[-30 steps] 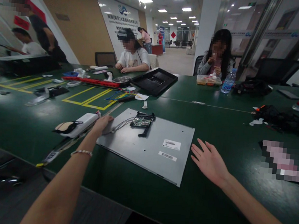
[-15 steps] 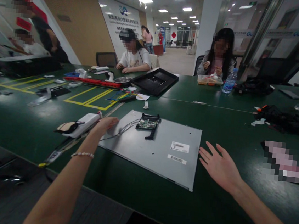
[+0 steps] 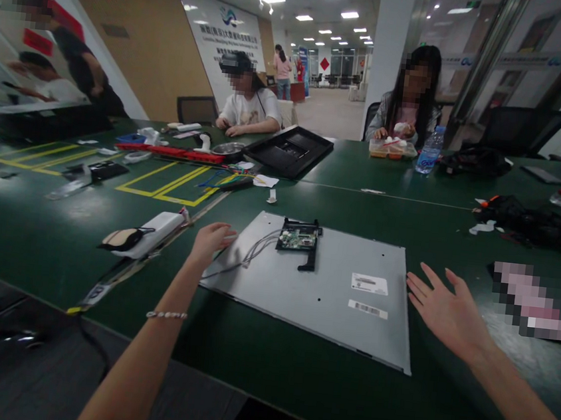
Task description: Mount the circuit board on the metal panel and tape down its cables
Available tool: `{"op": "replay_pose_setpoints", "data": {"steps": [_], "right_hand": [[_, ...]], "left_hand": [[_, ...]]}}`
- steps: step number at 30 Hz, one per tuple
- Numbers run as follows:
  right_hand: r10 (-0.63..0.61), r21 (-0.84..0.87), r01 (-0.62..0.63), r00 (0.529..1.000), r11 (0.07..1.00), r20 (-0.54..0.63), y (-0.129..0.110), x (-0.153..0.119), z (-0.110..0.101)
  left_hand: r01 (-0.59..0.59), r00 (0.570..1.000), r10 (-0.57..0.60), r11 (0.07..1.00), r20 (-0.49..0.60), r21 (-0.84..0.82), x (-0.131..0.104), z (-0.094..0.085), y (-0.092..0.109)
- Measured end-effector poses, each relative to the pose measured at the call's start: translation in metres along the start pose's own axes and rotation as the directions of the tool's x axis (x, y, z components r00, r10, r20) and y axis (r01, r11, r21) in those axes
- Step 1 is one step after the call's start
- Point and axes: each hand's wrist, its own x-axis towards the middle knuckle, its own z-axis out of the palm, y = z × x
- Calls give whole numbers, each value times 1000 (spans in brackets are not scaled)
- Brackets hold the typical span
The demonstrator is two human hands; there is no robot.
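A flat grey metal display panel (image 3: 282, 290) lies on the green table before me. On its back sit a small green circuit board (image 3: 298, 240) in a black bracket, a bundle of grey cables (image 3: 259, 244) and two white labels. My left hand (image 3: 211, 244) is at the panel's left edge, fingers stretched and partly bent; whether it presses on the edge is hard to see. At the right edge, my right hand (image 3: 450, 308) is open, palm turned up, fingertips touching or close to the panel's side. Neither hand grasps anything.
Left of the panel lies a white power strip (image 3: 157, 234) with a black-and-tan item on its end. Farther back are a black monitor housing (image 3: 294, 151), loose wires and a water bottle (image 3: 430, 150). A blurred-out phone-like object (image 3: 532, 300) lies right. Two people sit opposite.
The panel has slid to the right across the table, and both my hands have moved right with it. The view has shifted slightly.
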Motion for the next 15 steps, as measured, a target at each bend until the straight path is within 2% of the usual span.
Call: {"op": "replay_pose_setpoints", "data": {"steps": [3, 5, 10, 15], "right_hand": [[-53, -119, 52, 999, 992, -2, -2, 0, -12], [-59, -107, 56, 998, 993, -29, -5, -1, -19], [87, 217, -42, 976, 975, -199, -20, -1, -33], [156, 347, -65, 958, 936, -242, -28, 1, -54]], "left_hand": [[-10, 1000, 10, 1000, 9, 0, -11, 9, 6], [-4, 1000, 4, 1000, 28, -5, -19, 14, 10], [13, 996, -10, 1000, 91, -27, -37, 27, 17], [-18, 992, 17, 1000, 121, 0, -50, 45, 21]]}}
